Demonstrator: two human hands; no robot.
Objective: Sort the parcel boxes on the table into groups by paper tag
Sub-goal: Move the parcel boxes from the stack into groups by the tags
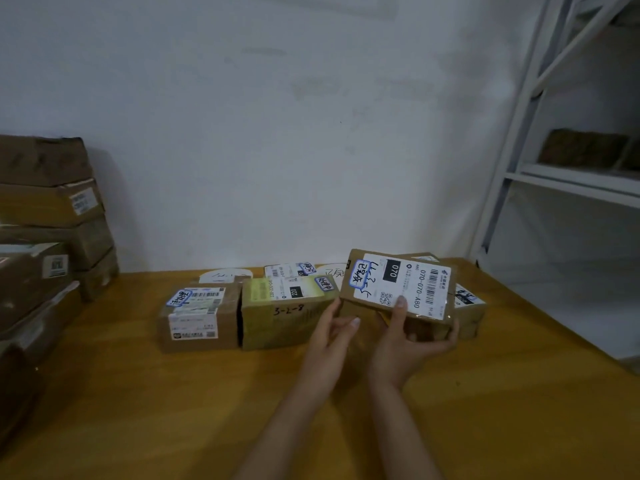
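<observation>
Head view: two bare hands reach over a smooth yellow-brown wooden table (485, 427) set against a plain white wall (277, 133). The right hand (408, 344) grips the held box (360, 306), a flat rectangular cardboard parcel, from below, with its thumb pressed on the glossy white label (412, 285) and its fingers curled round the near right edge. That box is raised above the table near its right rear, top face tilted toward the camera. Its long axis runs left to right, dipping a little to the right, and the label's print reads sideways. A blue-edged handwritten tag (360, 273) sits at its left end. The left hand (332, 337) is loosely spread, holding nothing, thumb and forefinger just beside the box's near left corner; whether they touch it cannot be told. Five more brown cardboard boxes rest on the table by the wall: a left box (199, 317) with two white labels and a tag, a middle box (284, 310) with a green label and tag touching it, a rear box (291, 270) behind that, and two right boxes (467, 306) partly hidden by the held one. Two round white paper discs (225, 276) lie at the back. Larger taped cartons (45, 220) are stacked at far left. A white metal shelf (571, 174) at right carries one blurred brown box (585, 148).
</observation>
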